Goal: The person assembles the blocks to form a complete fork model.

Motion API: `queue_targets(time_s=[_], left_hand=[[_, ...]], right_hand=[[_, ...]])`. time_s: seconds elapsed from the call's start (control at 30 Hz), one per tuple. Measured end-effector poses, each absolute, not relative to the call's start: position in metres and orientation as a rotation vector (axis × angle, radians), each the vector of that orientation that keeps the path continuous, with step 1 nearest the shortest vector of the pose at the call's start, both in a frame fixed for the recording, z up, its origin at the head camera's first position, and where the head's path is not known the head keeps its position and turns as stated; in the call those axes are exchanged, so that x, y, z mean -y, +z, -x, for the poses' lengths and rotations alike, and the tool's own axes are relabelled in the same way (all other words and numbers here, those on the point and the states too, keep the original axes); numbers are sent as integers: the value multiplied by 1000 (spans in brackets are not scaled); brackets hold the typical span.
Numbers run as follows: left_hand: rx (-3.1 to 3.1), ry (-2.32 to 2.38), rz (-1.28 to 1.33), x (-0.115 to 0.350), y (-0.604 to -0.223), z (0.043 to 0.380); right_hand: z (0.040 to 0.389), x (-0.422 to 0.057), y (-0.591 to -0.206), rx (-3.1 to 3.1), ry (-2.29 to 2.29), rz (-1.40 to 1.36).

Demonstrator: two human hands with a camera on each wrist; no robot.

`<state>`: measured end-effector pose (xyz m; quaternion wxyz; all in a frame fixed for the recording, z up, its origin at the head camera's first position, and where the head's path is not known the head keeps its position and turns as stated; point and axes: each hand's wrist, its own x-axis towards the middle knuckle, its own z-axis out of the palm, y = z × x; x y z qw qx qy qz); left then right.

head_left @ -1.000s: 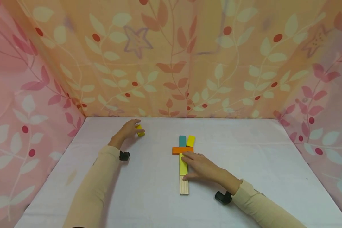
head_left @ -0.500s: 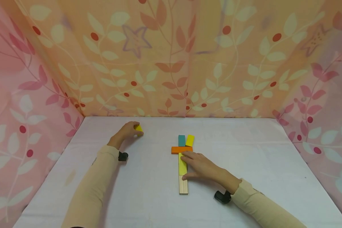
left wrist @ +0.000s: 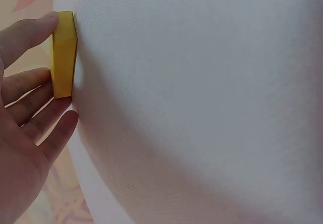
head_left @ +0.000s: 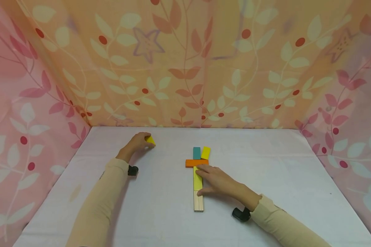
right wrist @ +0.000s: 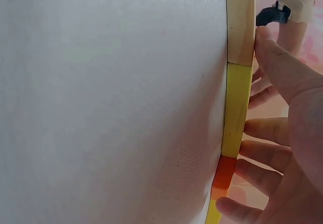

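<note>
A yellow block point(head_left: 150, 140) is pinched between the thumb and fingers of my left hand point(head_left: 137, 141), near the far left of the table. In the left wrist view the thumb presses one end of that yellow block point(left wrist: 63, 57), and fingers touch its lower part. My right hand point(head_left: 221, 181) rests over a row of blocks, fingers extended: thumb at the plain wooden block point(head_left: 198, 204), fingertips on the pale yellow block point(head_left: 196, 181) and by the orange block point(head_left: 190, 163). Beyond the orange one lie a teal block point(head_left: 197, 153) and a slightly slanted yellow block point(head_left: 205, 153).
A white cloth point(head_left: 266, 161) covers the table. Patterned fabric point(head_left: 185, 68) stands along the back and both sides. Black cameras are strapped at both wrists, the right wrist camera point(head_left: 241, 214) hanging just above the cloth.
The yellow block in my left hand has turned a little, and the fingers have drawn in over it. My right hand and the row of blocks look unmoved.
</note>
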<state>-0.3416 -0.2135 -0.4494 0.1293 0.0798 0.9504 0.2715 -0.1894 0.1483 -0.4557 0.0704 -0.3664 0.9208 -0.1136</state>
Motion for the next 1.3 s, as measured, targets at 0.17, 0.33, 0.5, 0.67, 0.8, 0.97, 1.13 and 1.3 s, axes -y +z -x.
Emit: queue_targets(time_s=[0.17,0.33,0.5,0.67,0.8,0.97,1.13,1.3], left_hand=[[-2765,793,-241,215,-451,342],[-2758,814,-242,215,-451,342],[-2753,838,-229,214,-451,340],[-2785,800,-246,214,-452,340],[-2805,786,-247,214,-453,340],[-2804,776,-235,215,-454,340],[-2805,772,-229,216,-453,340],[-2809,777,-209,218,-450,338]], right_hand=[[189,-148,-457,-2781,-335,1116],[189,-148,-457,-2786,-324,1125],[189,-148,-457,-2787,-323,1136],[189,-148,-456,-2789,-322,1147],[189,-148,-455,-2790,-320,1148],[189,-148,-455,-2794,-334,1168],[190,-148,-455,-2801,-331,1194],[190,-148,-456,-2802,-316,1196]])
